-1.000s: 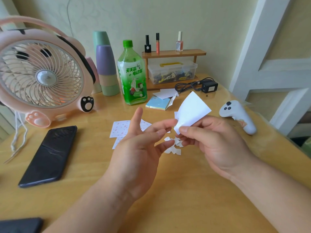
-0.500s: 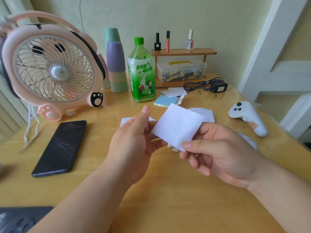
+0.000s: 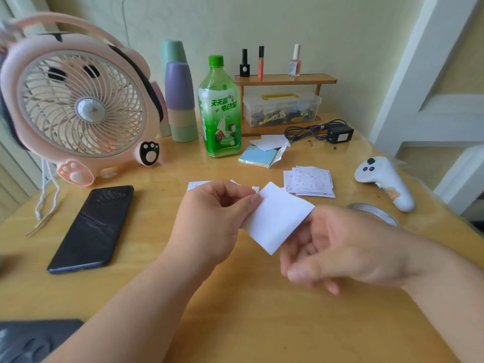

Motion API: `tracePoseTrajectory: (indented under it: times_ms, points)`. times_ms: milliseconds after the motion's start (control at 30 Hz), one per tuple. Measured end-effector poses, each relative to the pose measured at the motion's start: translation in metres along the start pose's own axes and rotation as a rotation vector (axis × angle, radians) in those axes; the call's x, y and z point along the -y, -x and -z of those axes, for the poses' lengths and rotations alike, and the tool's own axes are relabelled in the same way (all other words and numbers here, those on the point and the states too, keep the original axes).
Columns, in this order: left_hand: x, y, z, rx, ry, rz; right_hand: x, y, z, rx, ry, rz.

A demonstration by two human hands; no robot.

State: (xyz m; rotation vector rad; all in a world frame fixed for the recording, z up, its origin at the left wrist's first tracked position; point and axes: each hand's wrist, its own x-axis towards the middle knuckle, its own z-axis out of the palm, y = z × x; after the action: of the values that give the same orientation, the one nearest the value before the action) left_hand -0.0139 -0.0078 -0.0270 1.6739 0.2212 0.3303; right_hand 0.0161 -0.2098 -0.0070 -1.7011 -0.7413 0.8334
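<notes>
Above the wooden table (image 3: 262,323), my left hand (image 3: 209,221) pinches the left corner of a white paper square (image 3: 275,218) between thumb and fingers. My right hand (image 3: 348,250) is blurred just right of and below the sheet. Its fingers are loosely curled behind the paper's right edge and its thumb is off the paper. A stack of small cherry-patterned papers (image 3: 309,180) lies on the table beyond my hands. Another patterned sheet (image 3: 196,185) shows above my left hand, mostly hidden by it.
A pink fan (image 3: 78,108) and a black phone (image 3: 91,229) are at the left. A green bottle (image 3: 220,111), stacked cups (image 3: 179,95), a note pad (image 3: 258,155), a small shelf (image 3: 285,78) and a charger (image 3: 339,134) stand behind. At the right lie a white controller (image 3: 382,179) and a tape roll (image 3: 374,209).
The paper passed from my right hand's pinch to my left hand's pinch. My right thumb came off the sheet and that hand dropped lower. The camera view shifted right.
</notes>
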Motion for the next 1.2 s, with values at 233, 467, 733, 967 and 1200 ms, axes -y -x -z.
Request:
tracePoseTrajectory:
  times_ms: [233,467,733,967,1200]
  points:
    - [-0.001,0.003,0.001,0.115,-0.234,-0.01,0.0,0.003,0.017,-0.213,-0.155,-0.129]
    - [-0.002,0.008,0.0,0.228,-0.365,-0.079,-0.004,0.002,0.019,-0.345,0.256,-0.165]
    - [-0.003,0.006,0.005,0.174,-0.309,-0.225,-0.012,-0.002,0.017,-0.257,0.665,-0.271]
    - [0.003,0.009,-0.002,0.263,-0.285,-0.282,-0.016,-0.006,0.023,-0.366,0.699,-0.214]
    - [-0.004,0.014,-0.002,0.284,-0.296,-0.25,-0.02,-0.005,0.026,-0.274,0.749,-0.214]
